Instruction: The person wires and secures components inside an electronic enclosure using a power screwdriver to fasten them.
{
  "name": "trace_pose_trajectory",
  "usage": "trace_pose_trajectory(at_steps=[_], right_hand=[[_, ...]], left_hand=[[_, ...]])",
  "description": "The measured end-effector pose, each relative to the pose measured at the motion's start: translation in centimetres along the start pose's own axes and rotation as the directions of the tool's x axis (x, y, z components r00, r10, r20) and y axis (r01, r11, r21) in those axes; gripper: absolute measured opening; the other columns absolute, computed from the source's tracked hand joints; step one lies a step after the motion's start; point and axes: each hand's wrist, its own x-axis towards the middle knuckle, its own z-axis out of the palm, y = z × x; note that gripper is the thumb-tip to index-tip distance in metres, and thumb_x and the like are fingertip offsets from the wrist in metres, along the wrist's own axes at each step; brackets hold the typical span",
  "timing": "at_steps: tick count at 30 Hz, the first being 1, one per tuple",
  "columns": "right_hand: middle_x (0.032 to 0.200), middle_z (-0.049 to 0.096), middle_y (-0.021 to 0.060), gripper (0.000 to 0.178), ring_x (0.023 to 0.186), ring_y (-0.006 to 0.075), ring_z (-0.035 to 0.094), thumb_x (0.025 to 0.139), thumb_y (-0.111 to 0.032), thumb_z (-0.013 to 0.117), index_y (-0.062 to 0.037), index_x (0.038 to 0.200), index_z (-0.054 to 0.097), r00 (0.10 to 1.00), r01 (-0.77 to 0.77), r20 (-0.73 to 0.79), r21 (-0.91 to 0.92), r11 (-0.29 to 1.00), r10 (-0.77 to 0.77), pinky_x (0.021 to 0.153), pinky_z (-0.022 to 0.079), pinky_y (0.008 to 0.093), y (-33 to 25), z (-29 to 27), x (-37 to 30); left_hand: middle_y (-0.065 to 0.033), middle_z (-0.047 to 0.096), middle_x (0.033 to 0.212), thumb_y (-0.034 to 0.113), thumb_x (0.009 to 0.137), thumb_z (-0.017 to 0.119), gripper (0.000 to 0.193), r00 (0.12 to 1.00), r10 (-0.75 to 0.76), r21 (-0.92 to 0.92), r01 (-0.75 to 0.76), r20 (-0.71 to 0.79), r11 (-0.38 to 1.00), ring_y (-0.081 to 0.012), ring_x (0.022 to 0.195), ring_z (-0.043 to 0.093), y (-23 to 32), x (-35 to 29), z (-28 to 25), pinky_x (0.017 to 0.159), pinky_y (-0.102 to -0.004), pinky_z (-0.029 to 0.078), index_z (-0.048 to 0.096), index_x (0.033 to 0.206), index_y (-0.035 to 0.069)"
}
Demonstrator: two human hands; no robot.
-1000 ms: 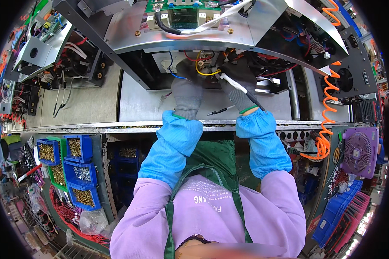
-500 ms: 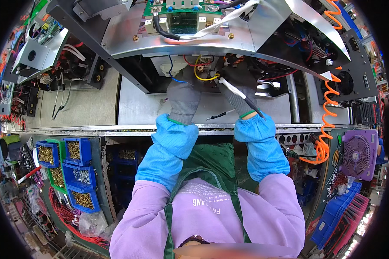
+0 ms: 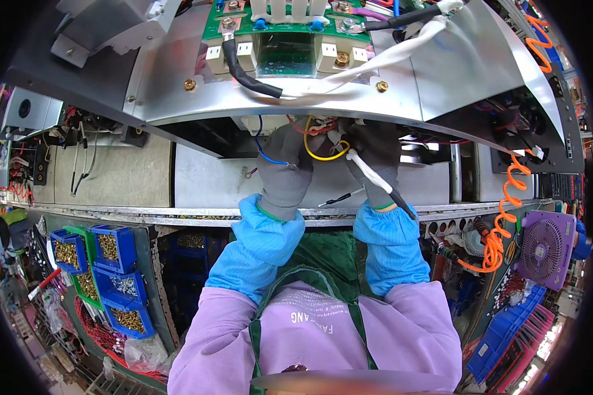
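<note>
Now the metal chassis [image 3: 402, 99] fills more of my view than half a second ago; I seem to have leaned in toward it. It sits over the surface [image 3: 211, 181] in front of me. My left hand [image 3: 287, 158] and right hand [image 3: 378, 155], both gloved, are still reaching in under it, fingers hidden, so I cannot tell whether they pinch or spread. The white cable [image 3: 373, 174] slants across my right hand; the yellow wire [image 3: 323, 158] loops between both, the blue wire [image 3: 263, 151] beside my left. I judge the close wiring work unfinished.
</note>
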Motion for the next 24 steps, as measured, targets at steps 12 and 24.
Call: trace_pose_trajectory(at_steps=[12, 24], right_hand=[[0.079, 0.063, 0.0068, 0.022, 0.071, 0.0258, 0.061, 0.06, -0.009, 0.074, -0.0114, 0.081, 0.067, 0.991, -0.048, -0.119, 0.155, 0.987, 0.067, 0.066, 0.05, 0.036, -0.6, 0.5, 0.0], [0.092, 0.065, 0.0034, 0.033, 0.088, 0.0254, 0.061, 0.058, -0.017, 0.072, -0.0162, 0.09, 0.067, 0.963, -0.268, 0.115, 0.533, 0.803, 0.244, 0.079, 0.048, 0.0376, 0.6, 1.1, -1.4]], left_hand=[[-0.0065, 0.062, 0.089, 0.009, 0.066, 0.073, 0.036, 0.996, 0.075, 0.095, -0.08, 0.056, 0.992, -0.0268, 0.081, 0.062, -1.7, -0.8, 0.5, 0.069, -0.0385, 0.049, 0.063, 0.101, 0.011], [-0.0113, 0.066, 0.09, 0.013, 0.073, 0.076, 0.034, 0.993, -0.004, -0.017, 0.006, 0.116, 1.0, -0.0272, 0.081, 0.067, -0.5, 0.6, -0.4, 0.069, -0.0338, 0.053, 0.063, 0.104, 0.007]])
